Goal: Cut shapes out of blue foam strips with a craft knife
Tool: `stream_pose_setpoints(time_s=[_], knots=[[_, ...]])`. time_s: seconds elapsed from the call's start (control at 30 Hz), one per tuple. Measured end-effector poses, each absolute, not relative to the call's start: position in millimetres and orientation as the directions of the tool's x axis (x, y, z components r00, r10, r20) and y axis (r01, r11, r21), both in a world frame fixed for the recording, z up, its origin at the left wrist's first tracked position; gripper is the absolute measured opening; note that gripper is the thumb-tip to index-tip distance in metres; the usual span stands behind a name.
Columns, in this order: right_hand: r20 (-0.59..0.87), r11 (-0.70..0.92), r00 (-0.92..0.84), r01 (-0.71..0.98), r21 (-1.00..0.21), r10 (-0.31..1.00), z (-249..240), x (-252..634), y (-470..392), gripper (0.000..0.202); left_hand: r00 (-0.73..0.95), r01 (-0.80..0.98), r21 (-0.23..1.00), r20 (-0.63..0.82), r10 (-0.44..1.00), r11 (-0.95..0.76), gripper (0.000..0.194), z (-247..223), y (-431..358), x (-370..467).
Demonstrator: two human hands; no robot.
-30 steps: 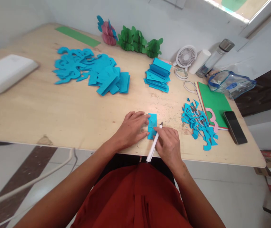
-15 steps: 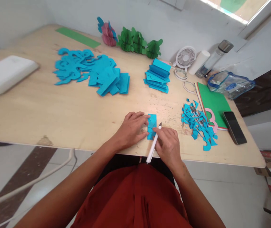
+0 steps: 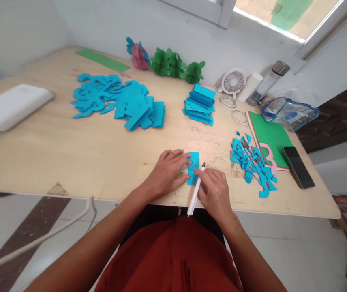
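A small rectangular piece of blue paper [image 3: 193, 160] lies on the table in front of me, with faint curved lines on it. My left hand [image 3: 170, 172] holds its left edge down, thumb near the lower corner and forefinger higher up. At the lower right of the paper, my right hand [image 3: 213, 187] touches it with a fingertip. A white pen [image 3: 195, 195] is held slanted in that hand, its dark tip upward and its other end over the table's front edge. The fingertips partly hide the paper's edges.
On the wooden table [image 3: 79, 158] lie cut blue shapes [image 3: 96, 93], stacked blue papers [image 3: 199, 105] and blue scraps [image 3: 252, 160]. A phone [image 3: 298, 167] and green sheet [image 3: 272, 138] lie right. Behind stand a fan [image 3: 233, 82], a bottle [image 3: 267, 84] and green paper crafts [image 3: 175, 65].
The camera view has tilted up a little, so everything sits lower in the picture. Both hands keep nearly the same hold on the paper and the pen.
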State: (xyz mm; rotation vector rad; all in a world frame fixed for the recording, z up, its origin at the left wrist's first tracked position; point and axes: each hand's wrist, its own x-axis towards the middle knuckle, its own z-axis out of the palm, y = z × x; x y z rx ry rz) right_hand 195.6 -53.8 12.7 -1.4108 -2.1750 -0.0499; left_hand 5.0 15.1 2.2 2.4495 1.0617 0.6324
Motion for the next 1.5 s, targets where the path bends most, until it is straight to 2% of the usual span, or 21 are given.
stream_pose_setpoints(time_s=[0.4, 0.73, 0.8, 0.9, 1.03, 1.1, 1.2, 1.27, 1.5], knots=[[0.442, 0.444, -0.298, 0.853, -0.273, 0.846, 13.8, 194.7, -54.3, 0.034, 0.654, 0.590, 0.383, 0.289, 0.699, -0.711, 0.032, 5.6, 10.4, 3.7], [0.430, 0.438, -0.287, 0.846, -0.305, 0.856, 13.2, 194.0, -55.0, 0.033, 0.646, 0.593, 0.401, 0.280, 0.710, -0.698, 0.033, 6.3, 9.1, 3.5], [0.421, 0.422, -0.258, 0.830, -0.363, 0.869, 13.5, 194.6, -55.0, 0.030, 0.648, 0.592, 0.402, 0.278, 0.709, -0.698, 0.034, 6.5, 8.9, 3.3], [0.399, 0.366, -0.149, 0.753, -0.548, 0.905, 16.1, 195.5, -52.4, 0.026, 0.651, 0.593, 0.401, 0.272, 0.708, -0.699, 0.034, 7.1, 8.8, 2.8], [0.297, 0.223, 0.076, 0.495, -0.840, 0.952, 23.7, 192.4, -40.7, 0.024, 0.644, 0.595, 0.412, 0.269, 0.716, -0.690, 0.036, 7.6, 8.8, 2.2], [0.218, 0.161, 0.127, 0.353, -0.922, 0.968, 26.9, 189.2, -30.9, 0.024, 0.636, 0.599, 0.421, 0.266, 0.724, -0.681, 0.037, 7.7, 8.8, 2.2], [0.123, 0.069, 0.203, 0.252, -0.965, 0.972, 28.1, 184.9, -13.4, 0.022, 0.633, 0.599, 0.430, 0.262, 0.728, -0.675, 0.039, 7.5, 8.6, 2.1], [0.059, 0.017, 0.188, 0.218, -0.976, 0.980, 26.8, 183.2, -2.1, 0.021, 0.631, 0.599, 0.432, 0.264, 0.730, -0.674, 0.039, 7.1, 8.4, 2.0], [0.028, -0.023, 0.174, 0.283, -0.959, 0.984, 19.3, 180.5, 17.6, 0.017, 0.627, 0.591, 0.445, 0.272, 0.730, -0.673, 0.040, 7.3, 8.5, 1.6]])
